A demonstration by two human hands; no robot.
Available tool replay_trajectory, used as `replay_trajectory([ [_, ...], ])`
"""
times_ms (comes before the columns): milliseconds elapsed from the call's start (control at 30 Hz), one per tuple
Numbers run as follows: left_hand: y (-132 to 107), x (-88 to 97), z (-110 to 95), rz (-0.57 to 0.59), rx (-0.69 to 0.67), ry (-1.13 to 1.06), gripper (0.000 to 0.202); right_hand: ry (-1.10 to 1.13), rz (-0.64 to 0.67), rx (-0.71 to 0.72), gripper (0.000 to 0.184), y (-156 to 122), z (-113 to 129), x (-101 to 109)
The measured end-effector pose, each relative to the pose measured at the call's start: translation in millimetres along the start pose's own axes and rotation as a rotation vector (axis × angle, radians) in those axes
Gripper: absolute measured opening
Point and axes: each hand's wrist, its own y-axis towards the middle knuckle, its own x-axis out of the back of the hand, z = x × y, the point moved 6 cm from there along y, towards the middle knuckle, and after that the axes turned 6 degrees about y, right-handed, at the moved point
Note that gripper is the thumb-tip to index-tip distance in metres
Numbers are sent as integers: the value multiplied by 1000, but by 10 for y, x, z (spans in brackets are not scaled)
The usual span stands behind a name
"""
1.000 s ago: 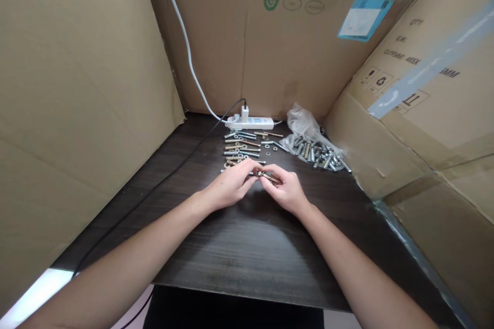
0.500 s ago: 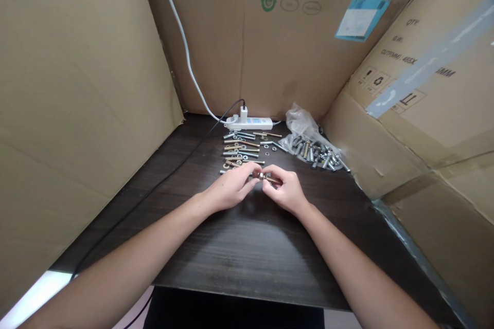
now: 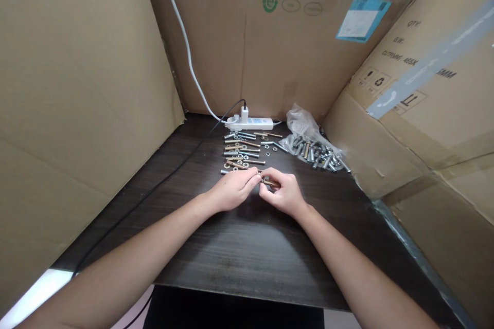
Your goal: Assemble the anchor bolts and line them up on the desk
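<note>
1. Right hand (image 3: 284, 193): curled, thumb and forefinger nearly closed around a brass-coloured bolt (image 3: 272, 183).
2. Left hand (image 3: 236, 189): fingers drawn together, tips beside the right hand's fingertips; cannot tell whether they grip anything.
3. Just beyond the left hand, rows of fasteners (image 3: 250, 149) lie on the surface (image 3: 247, 252).
4. Beyond the right hand sits a plastic bag (image 3: 299, 119).

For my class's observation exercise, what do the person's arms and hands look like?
The left forearm and right forearm are bare, with no sleeves in view. The left hand and right hand wear no gloves; no watch or bracelet shows.
</note>
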Motion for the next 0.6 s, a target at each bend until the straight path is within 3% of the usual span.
replay_trajectory([
  [133, -3, -6, 24, 10, 19, -9, 37, -5, 5, 1, 15, 0, -10, -18],
  [300, -41, 142, -5, -131, 83, -48, 20, 1, -9, -35, 13, 11, -36, 10],
  [433, -56, 134, -69, -74, 22, -71, 20, 18, -19, -43, 13, 12, -61, 26],
  [600, -52, 139, -74, -93, -22, -67, 21, 15, -23, -44, 13, 7, -70, 19],
])
